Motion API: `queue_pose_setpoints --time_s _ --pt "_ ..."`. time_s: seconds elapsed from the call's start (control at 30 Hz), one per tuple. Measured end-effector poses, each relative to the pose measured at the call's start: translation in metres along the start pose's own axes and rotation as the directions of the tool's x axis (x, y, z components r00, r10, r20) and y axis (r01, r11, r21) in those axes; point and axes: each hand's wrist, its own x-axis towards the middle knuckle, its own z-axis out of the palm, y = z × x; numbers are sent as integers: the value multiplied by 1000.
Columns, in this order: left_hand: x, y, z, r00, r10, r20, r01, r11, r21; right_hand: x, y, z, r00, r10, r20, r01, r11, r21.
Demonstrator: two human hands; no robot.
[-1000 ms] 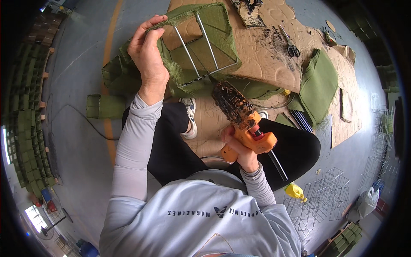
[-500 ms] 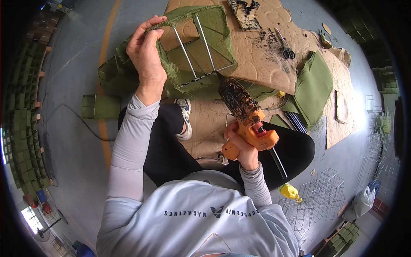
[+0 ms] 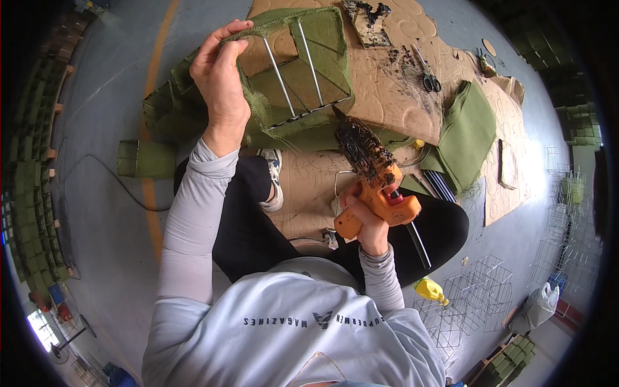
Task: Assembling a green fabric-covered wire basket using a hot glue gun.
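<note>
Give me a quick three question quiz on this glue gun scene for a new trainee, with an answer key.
1. True or false: the right hand holds the orange glue gun.
2. What does the left hand grip?
A. scissors
B. the wire frame wrapped in green burlap
C. a yellow bottle
3. Fill in: the scissors lie on the brown ____ sheet.

Key: 1 true. 2 B. 3 cardboard.
</note>
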Motion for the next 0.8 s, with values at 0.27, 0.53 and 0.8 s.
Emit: queue_pose_setpoints --time_s 0.27,0.53,0.8 --pt "-2 2 3 1000 11 10 -11 1000 15 -1 -3 6 999 38 39 -36 998 -41" --pt "2 -2 5 1000 14 26 -14 1000 10 5 -11 -2 1000 1 -23 -1 1000 -13" --pt "2 -11 19 994 63 86 -70 994 86 14 -17 -13 996 -56 -67 46 988 -148"
